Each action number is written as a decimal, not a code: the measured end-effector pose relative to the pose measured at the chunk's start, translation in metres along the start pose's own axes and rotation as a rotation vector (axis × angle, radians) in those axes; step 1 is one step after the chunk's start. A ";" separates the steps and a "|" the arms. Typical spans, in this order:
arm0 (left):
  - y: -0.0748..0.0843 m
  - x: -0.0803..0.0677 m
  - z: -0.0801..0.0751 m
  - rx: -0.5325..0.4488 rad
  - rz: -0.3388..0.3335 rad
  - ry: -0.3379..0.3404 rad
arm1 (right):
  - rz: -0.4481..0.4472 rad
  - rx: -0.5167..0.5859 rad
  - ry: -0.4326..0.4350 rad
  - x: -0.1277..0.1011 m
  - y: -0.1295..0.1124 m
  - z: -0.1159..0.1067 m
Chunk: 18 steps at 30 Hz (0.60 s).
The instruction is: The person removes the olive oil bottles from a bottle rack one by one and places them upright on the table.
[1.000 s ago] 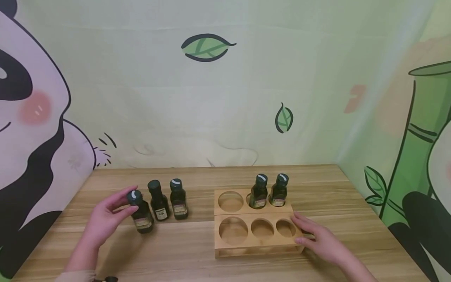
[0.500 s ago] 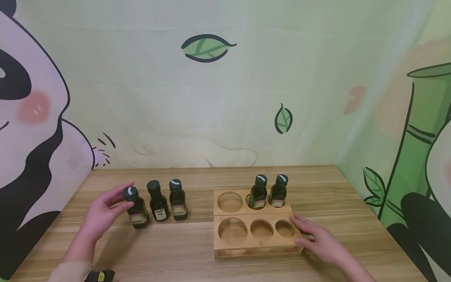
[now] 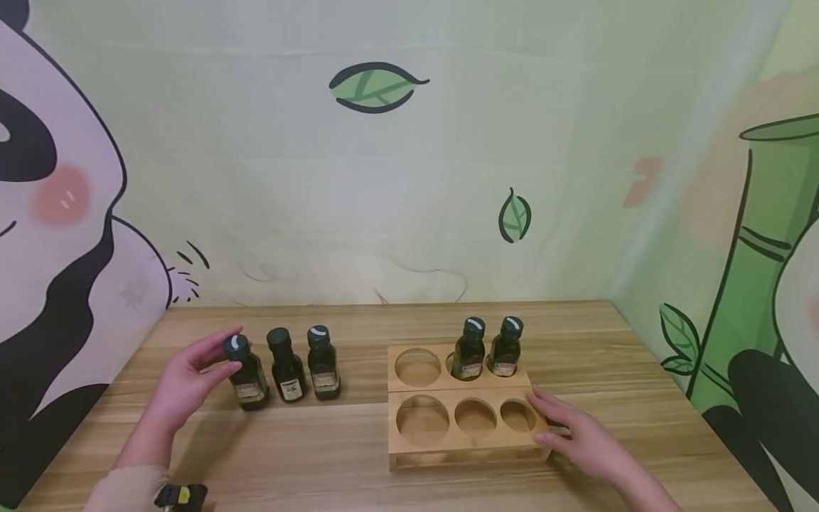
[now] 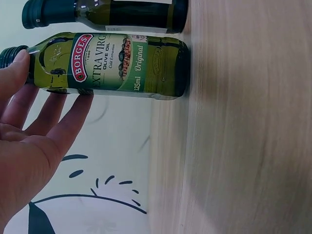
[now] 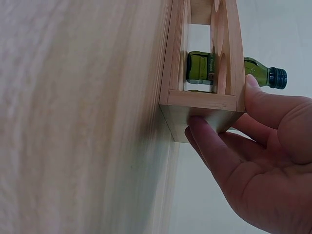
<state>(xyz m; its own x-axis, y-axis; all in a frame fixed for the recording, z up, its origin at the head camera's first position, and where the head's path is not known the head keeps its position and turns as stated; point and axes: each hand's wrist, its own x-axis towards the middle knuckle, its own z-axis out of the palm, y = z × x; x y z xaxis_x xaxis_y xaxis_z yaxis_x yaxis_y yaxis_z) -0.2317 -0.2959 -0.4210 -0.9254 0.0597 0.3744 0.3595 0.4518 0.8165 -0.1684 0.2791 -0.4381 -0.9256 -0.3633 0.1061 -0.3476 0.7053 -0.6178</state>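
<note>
My left hand (image 3: 185,377) pinches the neck of a small dark green olive oil bottle (image 3: 248,384), thumb near the cap. The bottle stands upright at the table's left; its green label (image 4: 109,61) faces the left wrist camera. Beside it, to the right, stand a bottle with a pale label (image 3: 288,373) and another olive oil bottle (image 3: 323,366). My right hand (image 3: 585,434) holds the right end of a wooden rack (image 3: 441,449) with round holes, thumb against its edge, fingers along its end face (image 5: 202,117). Two bottles (image 3: 470,352) sit in the rack's back row.
Three holes in the rack's front row and the large back-left hole (image 3: 419,366) hold nothing. Behind the wooden table (image 3: 307,455) hangs a pale green cloth (image 3: 409,206) printed with pandas and leaves. A black strap device (image 3: 182,496) is on my left wrist.
The bottle in my left hand has moved slightly back and left, and from tilted to upright, level with the neighbouring bottles. My right hand and the rack have stayed put.
</note>
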 end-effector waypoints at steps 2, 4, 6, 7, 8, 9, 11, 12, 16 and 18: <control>-0.001 0.000 0.000 0.004 0.002 0.000 | -0.001 -0.002 0.003 0.000 0.000 0.000; -0.002 0.001 0.000 0.006 0.005 0.000 | -0.007 -0.004 0.006 0.000 0.001 0.000; -0.003 0.002 0.000 0.006 0.008 0.000 | -0.011 -0.005 0.008 0.000 0.001 0.000; -0.004 0.002 0.001 0.004 0.009 0.000 | -0.013 -0.007 0.008 0.000 0.001 0.000; -0.004 0.002 0.001 0.000 0.008 0.001 | -0.013 -0.004 0.007 0.000 0.001 -0.001; -0.005 0.002 0.001 -0.001 0.009 0.000 | -0.013 -0.003 0.006 0.000 0.001 -0.001; -0.005 0.003 0.001 -0.003 0.007 -0.002 | -0.008 -0.001 0.006 -0.001 0.001 -0.001; -0.006 0.003 0.001 -0.005 0.007 -0.004 | -0.005 -0.001 0.005 -0.001 0.000 -0.001; -0.008 0.003 0.000 -0.011 0.008 -0.015 | 0.002 -0.002 0.004 -0.001 -0.001 -0.001; -0.009 0.003 -0.001 -0.015 0.008 -0.019 | 0.001 -0.001 0.003 -0.001 -0.001 -0.001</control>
<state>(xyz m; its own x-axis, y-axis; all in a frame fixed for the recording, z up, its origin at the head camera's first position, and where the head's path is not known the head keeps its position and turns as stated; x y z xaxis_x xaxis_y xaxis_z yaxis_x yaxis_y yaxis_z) -0.2374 -0.3006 -0.4273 -0.9245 0.0801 0.3726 0.3684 0.4380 0.8200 -0.1676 0.2794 -0.4364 -0.9265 -0.3605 0.1080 -0.3468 0.7064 -0.6171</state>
